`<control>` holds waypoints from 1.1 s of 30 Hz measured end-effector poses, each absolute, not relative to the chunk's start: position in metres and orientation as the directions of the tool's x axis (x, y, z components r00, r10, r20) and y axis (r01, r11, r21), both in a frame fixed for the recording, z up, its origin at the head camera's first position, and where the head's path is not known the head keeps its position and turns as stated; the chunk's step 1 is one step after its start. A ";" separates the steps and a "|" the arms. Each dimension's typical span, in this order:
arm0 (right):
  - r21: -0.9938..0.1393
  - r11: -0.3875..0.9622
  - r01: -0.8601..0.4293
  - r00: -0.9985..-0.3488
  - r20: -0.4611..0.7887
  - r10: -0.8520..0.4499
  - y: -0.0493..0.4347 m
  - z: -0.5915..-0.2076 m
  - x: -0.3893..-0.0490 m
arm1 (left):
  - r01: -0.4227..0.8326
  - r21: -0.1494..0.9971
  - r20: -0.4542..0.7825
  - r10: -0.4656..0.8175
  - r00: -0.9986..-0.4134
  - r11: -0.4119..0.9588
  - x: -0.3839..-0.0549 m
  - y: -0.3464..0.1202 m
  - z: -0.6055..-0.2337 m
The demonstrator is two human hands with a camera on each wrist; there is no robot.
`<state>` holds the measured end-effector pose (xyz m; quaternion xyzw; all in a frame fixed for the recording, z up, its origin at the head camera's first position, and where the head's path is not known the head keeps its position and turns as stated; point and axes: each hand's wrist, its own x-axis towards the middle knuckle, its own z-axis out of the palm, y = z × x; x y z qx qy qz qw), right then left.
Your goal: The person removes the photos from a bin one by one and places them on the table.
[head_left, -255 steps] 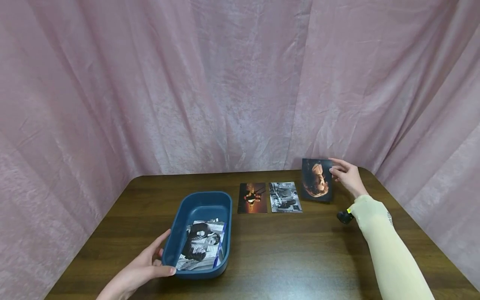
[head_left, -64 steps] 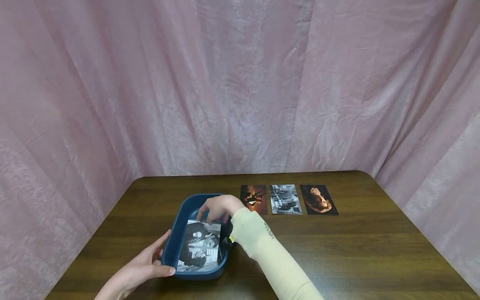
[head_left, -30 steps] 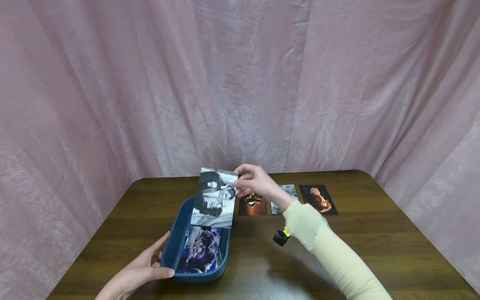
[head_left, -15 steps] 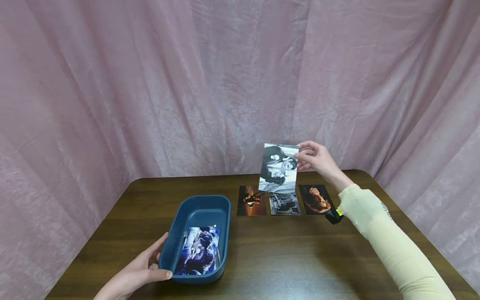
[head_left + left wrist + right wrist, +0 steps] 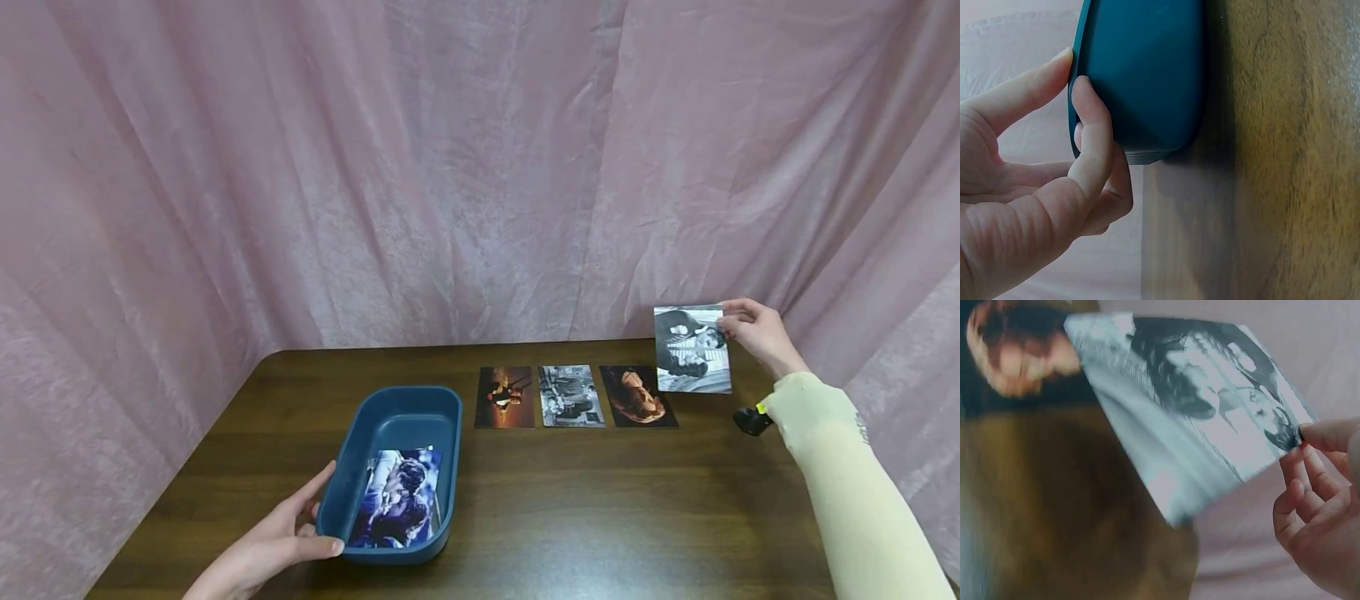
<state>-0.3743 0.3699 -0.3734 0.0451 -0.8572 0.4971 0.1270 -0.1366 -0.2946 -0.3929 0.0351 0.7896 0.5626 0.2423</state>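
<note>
My right hand (image 5: 761, 333) pinches a black-and-white photo card (image 5: 692, 354) by its right edge, held up over the back right of the table. In the right wrist view the thumb and fingers grip the photo card (image 5: 1197, 394) at one side. At the near left, my left hand (image 5: 273, 533) holds the rim of a blue plastic bin (image 5: 459, 442). The left wrist view shows its thumb and fingers pinching the rim of the bin (image 5: 1147, 69). Inside the bin lies a stack of photo cards with a blue-purple one (image 5: 401, 500) on top.
Three photo cards lie in a row along the back of the brown table (image 5: 570, 500): an orange sunset one (image 5: 506, 398), a grey one (image 5: 570, 397) and a dark portrait (image 5: 637, 397). A pink curtain (image 5: 480, 167) hangs behind.
My right hand set down the dark portrait, reached into the bin, lifted out the black-and-white card and carried it right past the row. The blue-purple card became visible. The left hand stayed at the bin.
</note>
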 end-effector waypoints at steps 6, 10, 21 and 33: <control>-0.770 0.629 -0.107 -0.973 0.210 0.091 0.394 -0.405 -0.372 | -0.218 0.901 -0.348 0.324 -0.880 0.375 -0.135 -0.293 -0.391; -0.691 0.717 -0.089 -0.961 0.250 0.122 0.397 -0.424 -0.370 | -0.220 0.898 -0.352 0.322 -0.879 0.381 -0.134 -0.293 -0.391; -0.649 0.760 -0.028 -0.954 0.245 0.175 0.386 -0.462 -0.358 | -0.223 0.901 -0.355 0.337 -0.872 0.373 -0.133 -0.293 -0.393; -0.649 0.761 -0.006 -0.946 0.250 0.206 0.385 -0.480 -0.357 | -0.230 0.889 -0.369 0.322 -0.872 0.396 -0.130 -0.295 -0.391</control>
